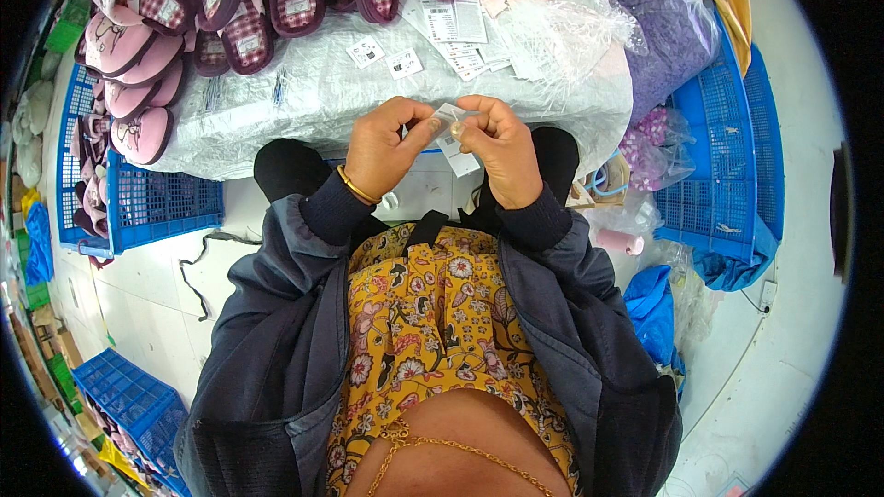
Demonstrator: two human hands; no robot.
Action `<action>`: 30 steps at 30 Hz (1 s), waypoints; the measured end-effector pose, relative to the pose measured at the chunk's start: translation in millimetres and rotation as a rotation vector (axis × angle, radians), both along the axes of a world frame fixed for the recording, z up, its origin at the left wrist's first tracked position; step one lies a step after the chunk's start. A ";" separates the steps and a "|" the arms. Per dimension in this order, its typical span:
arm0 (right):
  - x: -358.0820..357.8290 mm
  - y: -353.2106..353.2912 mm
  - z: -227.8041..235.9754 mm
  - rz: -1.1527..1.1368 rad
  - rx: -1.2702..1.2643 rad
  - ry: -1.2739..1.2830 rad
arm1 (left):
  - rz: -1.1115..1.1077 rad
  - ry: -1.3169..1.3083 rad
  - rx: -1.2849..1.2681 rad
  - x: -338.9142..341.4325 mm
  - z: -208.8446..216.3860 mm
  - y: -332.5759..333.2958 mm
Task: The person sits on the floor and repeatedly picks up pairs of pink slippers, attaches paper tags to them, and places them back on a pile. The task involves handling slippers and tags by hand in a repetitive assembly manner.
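Pinching a thin white paper tag (460, 161) with both hands (382, 147) (506, 155), slanted, partly covered

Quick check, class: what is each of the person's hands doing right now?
Left hand: closed, fingertips pinched at a white card.
Right hand: closed, also pinched at the white card.

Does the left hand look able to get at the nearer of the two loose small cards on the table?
Probably yes: the small card lies uncovered just beyond the left hand, with nothing visible between. However, its fingers appear to be pinching a white tag, so they may need freeing.
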State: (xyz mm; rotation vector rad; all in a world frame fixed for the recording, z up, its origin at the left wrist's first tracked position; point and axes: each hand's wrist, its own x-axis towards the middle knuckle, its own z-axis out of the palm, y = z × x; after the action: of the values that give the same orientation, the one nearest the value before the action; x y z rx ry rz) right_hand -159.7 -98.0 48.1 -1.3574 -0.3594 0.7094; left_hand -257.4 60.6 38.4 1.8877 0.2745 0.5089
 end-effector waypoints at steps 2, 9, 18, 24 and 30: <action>0.3 -0.2 -0.9 0.003 0.002 0.000 | -0.009 0.023 0.000 -0.6 1.7 -0.2; 2.1 -0.3 -5.0 0.013 -0.014 0.001 | -0.101 -0.137 0.238 0.6 -1.7 6.8; -4.7 -0.9 -8.0 0.191 -0.137 -0.095 | -0.205 0.130 -0.192 -0.4 -9.2 12.3; -7.0 -0.1 -11.7 0.182 -0.186 -0.104 | -0.186 0.206 0.068 -5.7 -4.5 12.4; 3.5 2.8 -2.7 0.066 -0.156 -0.910 | -0.128 0.066 0.255 -5.9 4.9 11.1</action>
State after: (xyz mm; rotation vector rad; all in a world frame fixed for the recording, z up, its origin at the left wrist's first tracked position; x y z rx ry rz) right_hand -156.2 -95.2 45.4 -1.7731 -1.0865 0.1262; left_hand -263.2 71.7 43.3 2.1567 0.1345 0.4104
